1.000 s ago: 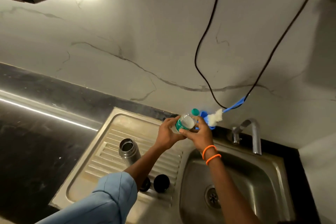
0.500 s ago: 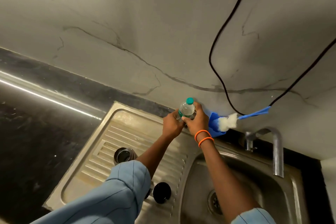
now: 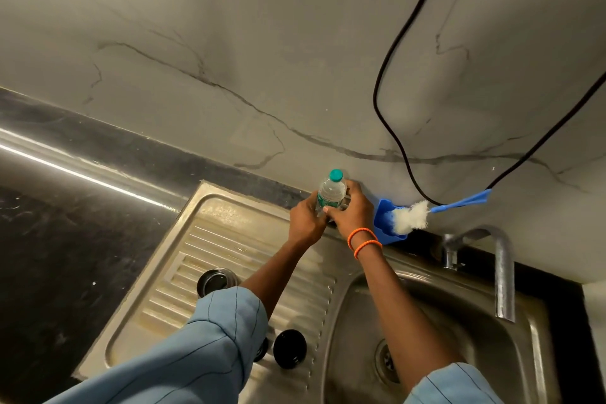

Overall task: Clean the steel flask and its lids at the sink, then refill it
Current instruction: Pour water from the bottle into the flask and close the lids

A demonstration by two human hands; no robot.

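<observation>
Clear plastic bottle point(image 3: 331, 192): teal-green cap, teal-green label band. Bottle brush point(image 3: 414, 215): white bristle head, blue handle, sitting in a blue holder point(image 3: 383, 223). Wristbands point(image 3: 364, 241): two, orange. Sleeves point(image 3: 210, 351): light blue, thin dark seam lines. Wall point(image 3: 262, 43): pale grey-white marble, dark grey veins. Cable point(image 3: 390, 128): black. Countertop point(image 3: 59, 223): black, speckled, one bright light streak. Drainboard point(image 3: 229, 239): brushed steel, ribbed. Steel flask point(image 3: 214, 280): silver rim, dark inside. Lid point(image 3: 290, 348): black.
</observation>
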